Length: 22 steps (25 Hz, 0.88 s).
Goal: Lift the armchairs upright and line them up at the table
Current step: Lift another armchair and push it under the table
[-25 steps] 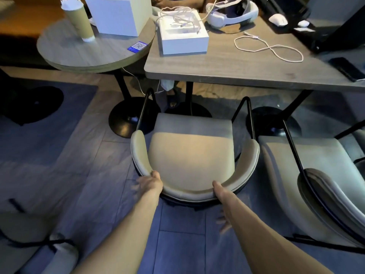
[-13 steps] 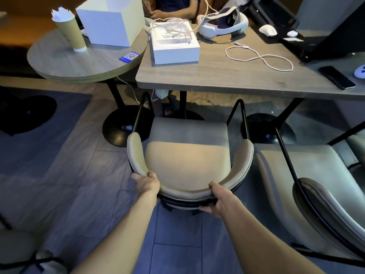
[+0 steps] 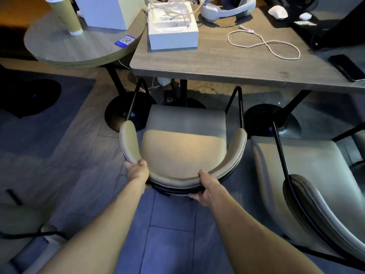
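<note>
At table point(image 3: 227, 64), both hands grip upright armchair point(image 3: 183, 147) backrest; right-hand fingers point(image 3: 194, 196) partly hidden underneath.

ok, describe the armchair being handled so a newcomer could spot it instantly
Start at the rectangular wooden table. The upright beige armchair faces its near edge, both hands, left hand and right hand, gripping its curved backrest. Unlike the armchair to its right, which lies tipped over, it stands on its legs.
</note>
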Motion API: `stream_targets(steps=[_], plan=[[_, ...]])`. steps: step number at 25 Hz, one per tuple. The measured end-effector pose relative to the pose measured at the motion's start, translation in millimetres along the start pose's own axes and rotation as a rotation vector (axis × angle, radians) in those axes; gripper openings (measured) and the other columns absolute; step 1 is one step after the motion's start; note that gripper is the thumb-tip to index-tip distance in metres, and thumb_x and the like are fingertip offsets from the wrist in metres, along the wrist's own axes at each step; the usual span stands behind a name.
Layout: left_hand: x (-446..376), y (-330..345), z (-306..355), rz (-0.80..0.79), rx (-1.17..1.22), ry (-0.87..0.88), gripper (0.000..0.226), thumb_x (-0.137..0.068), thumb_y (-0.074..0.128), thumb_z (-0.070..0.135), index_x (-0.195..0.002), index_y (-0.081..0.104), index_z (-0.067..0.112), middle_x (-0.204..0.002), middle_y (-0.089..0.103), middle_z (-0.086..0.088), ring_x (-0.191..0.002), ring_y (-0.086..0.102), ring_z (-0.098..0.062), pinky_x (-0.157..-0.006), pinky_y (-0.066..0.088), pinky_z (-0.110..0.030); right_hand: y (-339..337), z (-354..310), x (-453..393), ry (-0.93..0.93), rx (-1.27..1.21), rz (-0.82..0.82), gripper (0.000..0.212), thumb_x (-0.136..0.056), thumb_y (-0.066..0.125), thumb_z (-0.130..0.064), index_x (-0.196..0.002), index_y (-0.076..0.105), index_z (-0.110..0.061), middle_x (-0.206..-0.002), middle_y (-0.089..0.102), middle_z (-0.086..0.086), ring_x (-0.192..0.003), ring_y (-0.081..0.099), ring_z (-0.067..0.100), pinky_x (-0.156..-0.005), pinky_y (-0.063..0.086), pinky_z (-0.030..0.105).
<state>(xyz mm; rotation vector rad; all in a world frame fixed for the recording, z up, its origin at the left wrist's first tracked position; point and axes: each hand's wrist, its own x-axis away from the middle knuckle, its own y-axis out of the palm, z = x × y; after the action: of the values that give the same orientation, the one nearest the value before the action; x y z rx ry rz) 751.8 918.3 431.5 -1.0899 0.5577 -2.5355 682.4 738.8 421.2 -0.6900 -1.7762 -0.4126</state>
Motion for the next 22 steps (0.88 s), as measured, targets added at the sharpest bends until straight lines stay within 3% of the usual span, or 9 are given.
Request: stream_targets(steps=[5,8,11,14,16,18,20,22], plan=[[-5,4,-5,0.000,0.026,-0.001,0.042,-0.092,0.044,0.031,-0.127,0.031,0.011,-0.122,0.056,-0.021,-0.106,0.061,-0.040,-0.087,0.052,-0.059,1,4,-8,-0.003,-0.016,-0.003,0.067,-0.075,0.070,-0.038,-0.132,0.040,-0.016,-0.128,0.056,0.007,-0.099,0.060,0.035,-0.040,0.054,0.047],[-6,5,-2,0.008,0.055,-0.015,0.040,-0.093,0.044,0.029,-0.126,0.031,0.011,-0.115,0.055,-0.016,-0.104,0.061,-0.037,-0.084,0.052,-0.062,1,4,-6,0.026,0.007,-0.007,0.068,-0.075,0.065,-0.047,-0.131,0.040,-0.018,-0.128,0.059,0.007,-0.083,0.069,0.038,-0.058,0.059,0.054],[-9,4,-6,0.006,0.058,-0.006,0.037,-0.093,0.046,0.031,-0.122,0.032,0.012,-0.121,0.056,-0.016,-0.105,0.061,-0.036,-0.085,0.052,-0.062,-2,4,9,0.046,0.056,-0.064,0.070,-0.081,0.058,-0.053,-0.138,0.037,-0.019,-0.129,0.059,0.010,-0.084,0.069,0.036,-0.058,0.060,0.048],[-2,-8,-2,-0.049,0.096,-0.042,0.038,-0.093,0.053,0.036,-0.116,0.032,0.015,-0.125,0.053,-0.015,-0.109,0.060,-0.035,-0.081,0.053,-0.062,-18,1,29,0.063,0.227,-0.110,0.067,-0.086,0.052,-0.060,-0.136,0.040,-0.017,-0.134,0.053,0.011,-0.097,0.067,0.030,-0.069,0.060,0.045],[9,-13,1,-0.120,0.148,-0.108,0.050,-0.091,0.057,0.043,-0.125,0.036,0.013,-0.126,0.053,-0.011,-0.110,0.060,-0.033,-0.078,0.054,-0.054,-40,-4,41,0.021,0.363,-0.092,0.065,-0.087,0.049,-0.062,-0.133,0.044,-0.016,-0.128,0.055,0.009,-0.099,0.065,0.026,-0.064,0.058,0.039],[29,-11,7,-0.129,0.201,-0.197,0.056,-0.092,0.053,0.045,-0.137,0.042,0.012,-0.135,0.053,-0.011,-0.118,0.056,-0.032,-0.082,0.051,-0.045,-68,-14,50,-0.119,0.421,-0.001,0.062,-0.088,0.049,-0.056,-0.130,0.046,-0.011,-0.117,0.060,0.006,-0.085,0.066,0.021,-0.050,0.050,0.029],[62,0,11,-0.124,0.215,-0.248,0.057,-0.093,0.052,0.042,-0.141,0.039,0.014,-0.142,0.048,-0.009,-0.125,0.052,-0.031,-0.082,0.050,-0.041,-107,-24,64,-0.258,0.445,0.046,0.045,-0.092,0.046,-0.044,-0.120,0.051,-0.009,-0.108,0.064,0.005,-0.070,0.063,0.017,-0.044,0.040,0.019],[108,18,11,-0.156,0.215,-0.293,0.055,-0.093,0.053,0.037,-0.141,0.037,0.015,-0.139,0.047,-0.008,-0.118,0.055,-0.031,-0.083,0.052,-0.041,-155,-33,78,-0.361,0.435,0.078,0.030,-0.095,0.043,-0.035,-0.104,0.056,-0.010,-0.091,0.065,0.004,-0.063,0.059,0.017,-0.044,0.039,0.019]])
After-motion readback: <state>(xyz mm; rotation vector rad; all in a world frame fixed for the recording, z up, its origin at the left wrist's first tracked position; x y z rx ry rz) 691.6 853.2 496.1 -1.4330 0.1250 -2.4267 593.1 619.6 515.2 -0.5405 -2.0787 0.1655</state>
